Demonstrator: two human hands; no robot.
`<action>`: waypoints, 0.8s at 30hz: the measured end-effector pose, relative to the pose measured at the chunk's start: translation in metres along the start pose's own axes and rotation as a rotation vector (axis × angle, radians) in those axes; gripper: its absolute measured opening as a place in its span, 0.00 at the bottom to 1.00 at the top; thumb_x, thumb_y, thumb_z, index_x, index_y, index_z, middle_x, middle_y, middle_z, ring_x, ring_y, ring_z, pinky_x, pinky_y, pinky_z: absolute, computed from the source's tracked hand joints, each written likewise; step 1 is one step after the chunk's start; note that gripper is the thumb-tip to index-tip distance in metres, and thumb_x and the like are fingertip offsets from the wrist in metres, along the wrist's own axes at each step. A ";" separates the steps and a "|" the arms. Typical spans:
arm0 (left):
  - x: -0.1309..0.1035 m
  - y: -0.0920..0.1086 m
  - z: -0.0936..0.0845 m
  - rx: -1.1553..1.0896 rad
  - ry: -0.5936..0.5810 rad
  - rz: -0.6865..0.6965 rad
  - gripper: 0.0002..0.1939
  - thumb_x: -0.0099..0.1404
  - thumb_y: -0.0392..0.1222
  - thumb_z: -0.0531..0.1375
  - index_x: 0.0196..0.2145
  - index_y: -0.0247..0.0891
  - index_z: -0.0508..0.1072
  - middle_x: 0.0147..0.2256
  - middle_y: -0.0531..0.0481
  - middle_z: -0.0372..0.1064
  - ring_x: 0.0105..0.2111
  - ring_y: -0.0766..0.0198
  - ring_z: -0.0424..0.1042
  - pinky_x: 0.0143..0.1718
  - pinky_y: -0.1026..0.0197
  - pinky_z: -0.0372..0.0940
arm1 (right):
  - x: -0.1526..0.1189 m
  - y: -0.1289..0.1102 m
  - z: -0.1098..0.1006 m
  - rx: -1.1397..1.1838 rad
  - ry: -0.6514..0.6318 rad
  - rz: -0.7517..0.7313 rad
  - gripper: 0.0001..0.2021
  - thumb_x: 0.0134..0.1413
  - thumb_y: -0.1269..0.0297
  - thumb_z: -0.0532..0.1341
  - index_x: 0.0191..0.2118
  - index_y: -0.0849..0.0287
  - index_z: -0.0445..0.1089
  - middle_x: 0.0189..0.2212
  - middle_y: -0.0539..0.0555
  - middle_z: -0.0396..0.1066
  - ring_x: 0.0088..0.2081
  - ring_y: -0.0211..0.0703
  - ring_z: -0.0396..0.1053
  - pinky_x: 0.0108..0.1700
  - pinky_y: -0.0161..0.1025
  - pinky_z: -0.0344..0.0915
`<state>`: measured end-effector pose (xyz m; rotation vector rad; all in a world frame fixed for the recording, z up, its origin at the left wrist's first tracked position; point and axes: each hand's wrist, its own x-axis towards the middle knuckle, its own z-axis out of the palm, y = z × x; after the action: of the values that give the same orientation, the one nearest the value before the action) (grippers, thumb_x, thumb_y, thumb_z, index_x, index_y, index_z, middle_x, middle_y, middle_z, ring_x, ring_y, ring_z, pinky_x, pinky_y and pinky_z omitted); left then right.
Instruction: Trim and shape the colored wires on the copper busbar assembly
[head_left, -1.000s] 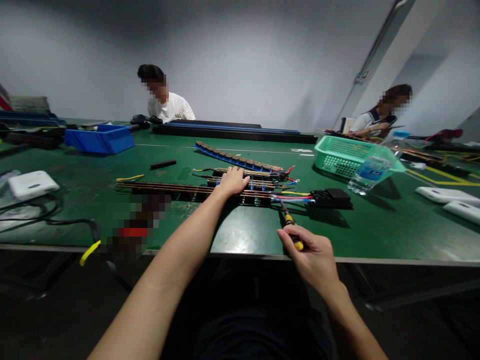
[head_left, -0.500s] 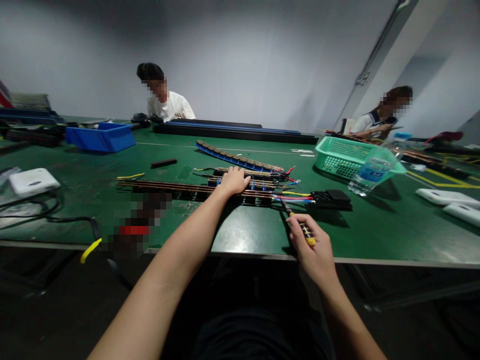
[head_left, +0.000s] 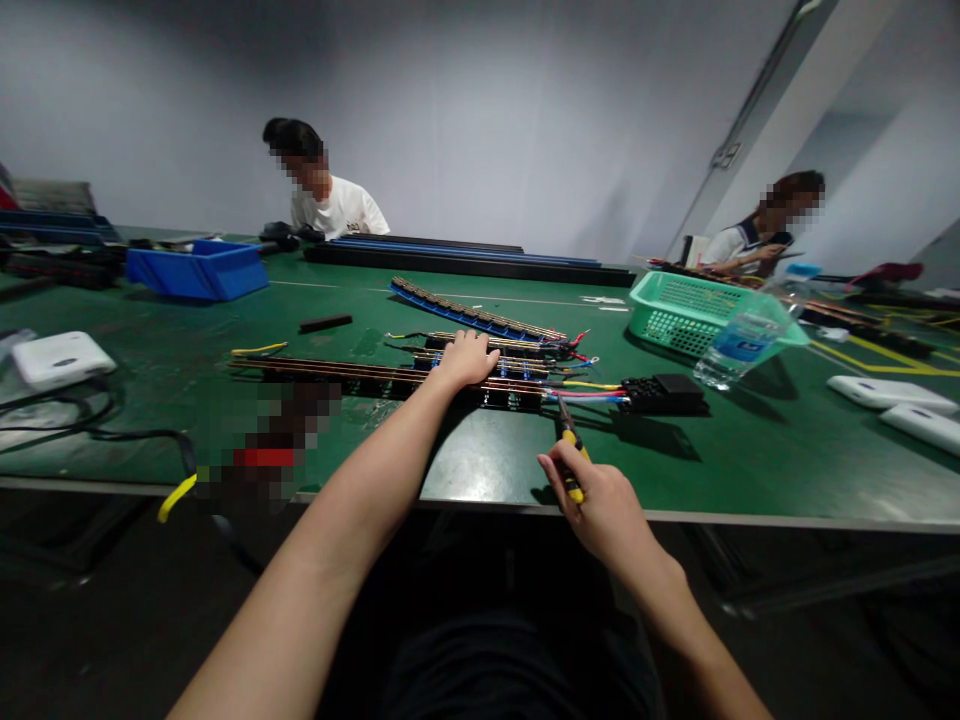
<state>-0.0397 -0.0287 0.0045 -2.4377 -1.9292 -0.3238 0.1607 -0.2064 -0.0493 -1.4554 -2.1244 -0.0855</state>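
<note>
A long black track (head_left: 375, 377) with copper-coloured rods lies across the green table in front of me. My left hand (head_left: 466, 360) presses down on its middle, fingers curled over the far side. Yellow, red and blue wires (head_left: 589, 396) run from the track's right end to a black connector block (head_left: 666, 394), which sits above its own shadow. In my right hand (head_left: 600, 495) is a slim tool with a yellow-and-black handle (head_left: 571, 470); its dark tip is at the wires, and its exact kind is unclear. Shorter blue-and-copper strips (head_left: 480, 312) lie just beyond.
A green basket (head_left: 675, 310) and a tilted water bottle (head_left: 739, 350) stand on the right. White devices (head_left: 892, 393) lie farther right, another white box (head_left: 64, 358) at left. A blue bin (head_left: 199, 272) and long black bars (head_left: 465, 262) are farther back. Two people sit across the table.
My right hand has shifted left and towards me, and the tool points more directly away from me. The connector block's shadow has separated from it. My left hand stays in place.
</note>
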 end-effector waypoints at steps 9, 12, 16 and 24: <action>0.001 0.000 0.001 -0.034 0.001 -0.001 0.24 0.77 0.52 0.48 0.59 0.34 0.70 0.62 0.33 0.65 0.62 0.43 0.62 0.60 0.46 0.62 | 0.004 -0.004 -0.019 0.251 -0.108 0.056 0.13 0.69 0.51 0.55 0.38 0.53 0.68 0.20 0.48 0.70 0.21 0.43 0.69 0.27 0.35 0.57; 0.000 0.000 0.000 -0.040 -0.001 0.000 0.25 0.77 0.52 0.48 0.60 0.33 0.70 0.62 0.32 0.65 0.63 0.42 0.61 0.60 0.45 0.62 | 0.008 -0.002 -0.028 0.440 -0.127 0.074 0.14 0.67 0.49 0.57 0.36 0.54 0.69 0.22 0.48 0.68 0.23 0.40 0.66 0.28 0.35 0.59; 0.000 0.001 0.000 -0.026 -0.008 -0.004 0.25 0.77 0.52 0.48 0.60 0.34 0.70 0.62 0.32 0.64 0.63 0.42 0.61 0.60 0.45 0.63 | 0.007 0.004 -0.025 0.833 0.050 0.249 0.19 0.64 0.43 0.59 0.36 0.55 0.69 0.19 0.45 0.61 0.19 0.35 0.57 0.21 0.32 0.54; 0.001 0.000 0.001 -0.003 -0.004 -0.008 0.24 0.78 0.52 0.48 0.59 0.36 0.70 0.61 0.35 0.66 0.62 0.45 0.63 0.59 0.47 0.64 | 0.010 0.010 -0.028 1.683 0.285 0.624 0.26 0.53 0.33 0.64 0.37 0.52 0.63 0.14 0.35 0.48 0.11 0.28 0.34 0.13 0.28 0.44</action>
<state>-0.0395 -0.0273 0.0040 -2.4343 -1.9423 -0.3228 0.1781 -0.2039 -0.0235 -0.7662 -0.7401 1.2761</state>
